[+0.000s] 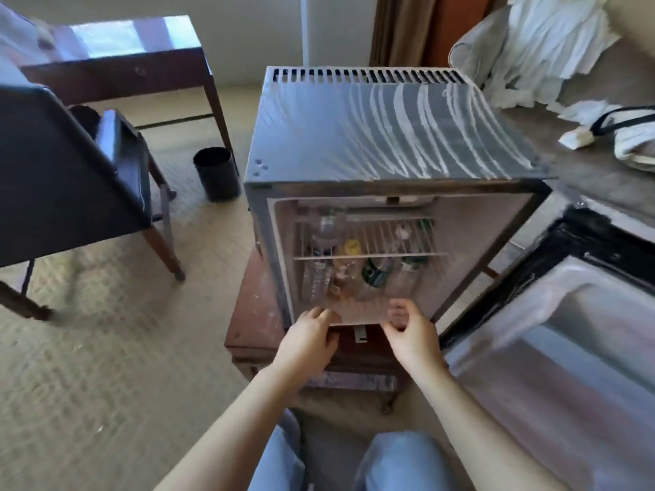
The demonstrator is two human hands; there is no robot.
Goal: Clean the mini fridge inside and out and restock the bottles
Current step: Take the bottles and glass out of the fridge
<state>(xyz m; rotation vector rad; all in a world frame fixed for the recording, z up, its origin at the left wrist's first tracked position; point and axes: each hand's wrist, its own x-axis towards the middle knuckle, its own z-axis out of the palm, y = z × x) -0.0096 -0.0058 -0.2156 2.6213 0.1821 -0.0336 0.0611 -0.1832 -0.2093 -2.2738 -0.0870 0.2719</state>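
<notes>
Bottles (328, 228) are inside the mini fridge (319, 136), which fills the centre of the frame on a low wooden surface (255, 313); some stand on the wire shelf (372, 257) and others sit below it, crowded toward the left; the door (567, 331) hangs open at the lower right.

Your left hand (310, 333) and right hand (411, 327) are side by side at the fridge's lower front lip with fingers curled; blur hides whether they grip the lip, pinch something small or hold nothing, so I cannot tell.

If you pull on that lip, the fridge could slide forward, since the surface looks barely wider than its base; a jolt would also rattle the shelf and tip the bottles above.

The lower bottles sit just behind your knuckles; a careless reach could knock one over and roll it out onto the floor.

The door is close beside your right forearm; a swung elbow could bang it.

White streaks (407, 129) across the top suggest cleaner not buffed off; left alone, they may dry as marks.
</notes>
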